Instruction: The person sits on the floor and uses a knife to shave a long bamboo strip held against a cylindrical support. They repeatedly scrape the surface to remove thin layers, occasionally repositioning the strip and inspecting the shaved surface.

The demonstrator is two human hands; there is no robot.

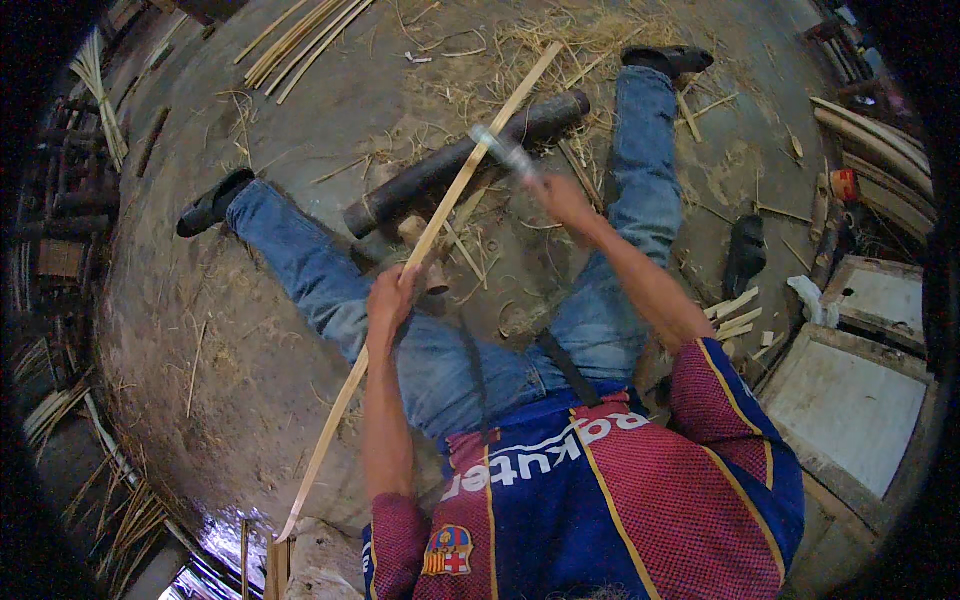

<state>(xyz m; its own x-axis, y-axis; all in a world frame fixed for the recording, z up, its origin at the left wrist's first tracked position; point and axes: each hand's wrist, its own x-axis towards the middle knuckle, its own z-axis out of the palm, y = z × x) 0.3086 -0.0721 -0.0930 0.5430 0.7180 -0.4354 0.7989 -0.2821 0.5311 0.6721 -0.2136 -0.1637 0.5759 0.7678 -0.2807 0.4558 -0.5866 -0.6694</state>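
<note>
The work in hand is looking partway along, with one pale strip (441, 214) being handled above the dark cylinder (420, 188), which is lying on the floor (250, 330). The strip is slanting across the cylinder, its far end reaching past it and its near end running well back on the near side; whether the two are touching is staying unclear. The left grip (390, 297) is clasping the strip on the near side of the cylinder. The right grip (565, 203) is clenching a blurred blade (508, 155), which is crossing the strip just over the cylinder; the blur is hiding whether it is biting in.

As for what is done, thin shavings (585, 38) are lying scattered beyond the cylinder, suggesting that a good deal of trimming is already complete. A group of loose strips (305, 45) is also lying beyond the cylinder, to its left; whether those are finished or waiting is impossible to tell. Short pale pieces (735, 318) are lying well to the right of the cylinder, on its near side. What is remaining, presumably, is the rest of the held strip, since the blade is hovering over or meeting it.
</note>
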